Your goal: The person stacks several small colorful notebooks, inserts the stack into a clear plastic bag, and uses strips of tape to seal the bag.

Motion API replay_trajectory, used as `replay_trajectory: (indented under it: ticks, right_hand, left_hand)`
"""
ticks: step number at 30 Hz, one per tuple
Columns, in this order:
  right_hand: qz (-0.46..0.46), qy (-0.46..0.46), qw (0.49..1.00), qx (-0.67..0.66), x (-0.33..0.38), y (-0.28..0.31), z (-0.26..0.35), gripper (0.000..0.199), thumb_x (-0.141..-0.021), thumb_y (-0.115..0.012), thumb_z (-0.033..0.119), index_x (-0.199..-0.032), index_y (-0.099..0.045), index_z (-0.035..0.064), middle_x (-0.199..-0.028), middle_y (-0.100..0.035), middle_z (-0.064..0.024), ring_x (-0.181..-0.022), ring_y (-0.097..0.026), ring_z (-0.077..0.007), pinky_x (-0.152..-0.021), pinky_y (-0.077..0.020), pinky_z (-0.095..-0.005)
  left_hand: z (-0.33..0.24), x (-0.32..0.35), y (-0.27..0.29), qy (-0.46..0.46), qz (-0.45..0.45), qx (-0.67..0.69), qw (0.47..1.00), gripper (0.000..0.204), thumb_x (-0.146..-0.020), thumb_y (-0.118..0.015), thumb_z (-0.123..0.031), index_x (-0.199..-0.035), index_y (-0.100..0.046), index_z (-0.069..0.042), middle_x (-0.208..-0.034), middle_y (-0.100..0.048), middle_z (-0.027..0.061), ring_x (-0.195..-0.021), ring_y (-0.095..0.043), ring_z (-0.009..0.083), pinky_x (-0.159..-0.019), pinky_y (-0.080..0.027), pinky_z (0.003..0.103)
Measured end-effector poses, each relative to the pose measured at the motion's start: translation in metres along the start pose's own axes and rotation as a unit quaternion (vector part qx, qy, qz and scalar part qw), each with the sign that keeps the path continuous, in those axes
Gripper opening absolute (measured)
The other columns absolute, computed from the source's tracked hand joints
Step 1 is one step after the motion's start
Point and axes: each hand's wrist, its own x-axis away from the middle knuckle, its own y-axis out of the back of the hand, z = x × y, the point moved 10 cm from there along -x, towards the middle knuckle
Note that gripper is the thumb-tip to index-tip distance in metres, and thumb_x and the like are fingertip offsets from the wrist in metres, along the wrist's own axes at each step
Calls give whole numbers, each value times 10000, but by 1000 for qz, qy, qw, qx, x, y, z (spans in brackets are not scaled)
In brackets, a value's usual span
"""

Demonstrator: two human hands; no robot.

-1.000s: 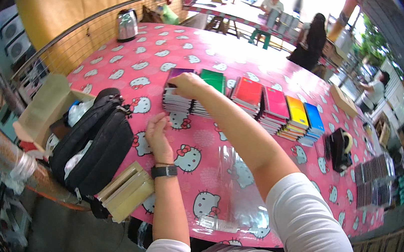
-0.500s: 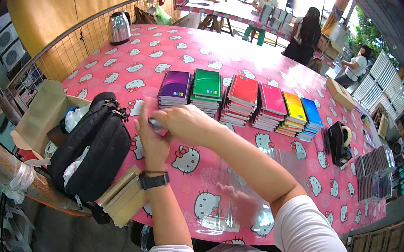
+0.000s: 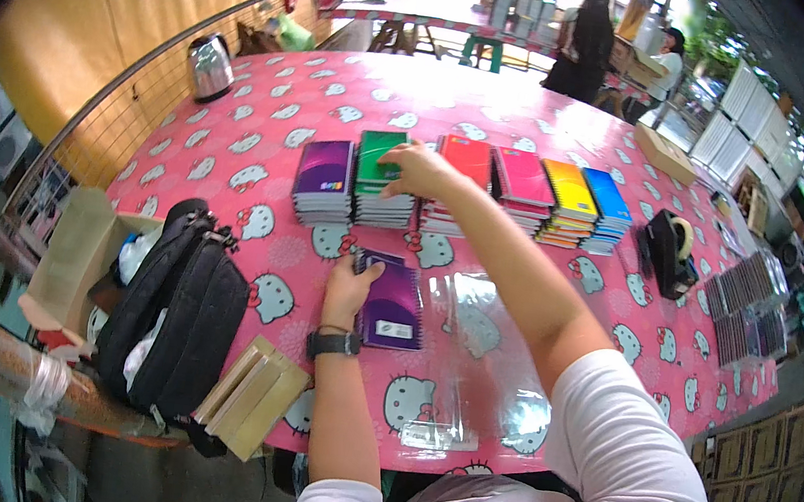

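Observation:
My left hand grips a purple spiral notebook at its left side, thumb on top; a second purple edge shows behind it. The notebook has a small white label and lies low over the table. My right hand reaches over the stack of green notebooks, thumb and fingers apart at its right edge; whether they touch the cover I cannot tell. Left of it stands a stack of purple notebooks. To the right are stacks of red, pink, yellow and blue notebooks.
Clear plastic sheets lie in front of me. A black bag, an open carton and cardboard pieces sit at left. A tape dispenser and wrapped packs are at right, a kettle far left. Other people are beyond.
My hands, earlier together left of the stacks, have parted. The left now holds a purple notebook nearer me; the right has moved up to the green stack. The view has shifted slightly.

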Motion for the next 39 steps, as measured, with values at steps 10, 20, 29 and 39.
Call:
replay_trajectory:
  ticks: [10, 20, 29, 39]
  right_hand:
    - [-29, 44, 992, 118, 16, -1, 7, 358, -845, -554, 242, -1149, -552, 53, -1005, -641, -168, -957, -617, -325, -834, -493, -424]
    - [-49, -72, 954, -288, 82, 86, 14, 275, -866, -488, 65, -1113, -555, -36, -914, -639, -146, -829, -617, -229, -783, -482, -322]
    - [181, -258, 702, -638, 133, -106, 0, 311, -898, -554, 238, -1098, -616, 8, -961, -647, -76, -847, -585, -109, -760, -476, -271]
    - [156, -170, 777, -585, 145, -98, -1, 378, -796, -657, 17, -1151, -527, -5, -951, -613, -36, -874, -568, -100, -767, -446, -231]
  left_hand:
    - [-12, 11, -21, 14, 20, -82, 996, 641, -570, -837, -156, -1100, -530, 35, -968, -657, 170, -891, -636, 282, -801, -484, 347]
    - [22, 8, -7, 133, 93, 132, 978, 710, -785, -589, -522, -1240, -478, 13, -1038, -641, 150, -912, -615, 238, -799, -472, 324]
    - [-7, 17, -19, 80, 133, 174, 972, 433, -742, -741, -107, -1090, -558, 74, -976, -642, 123, -844, -610, 173, -754, -484, 291]
    - [-12, 24, -26, 119, 143, 194, 963, 413, -802, -677, -115, -1160, -527, 26, -968, -630, 71, -852, -613, 151, -721, -489, 260]
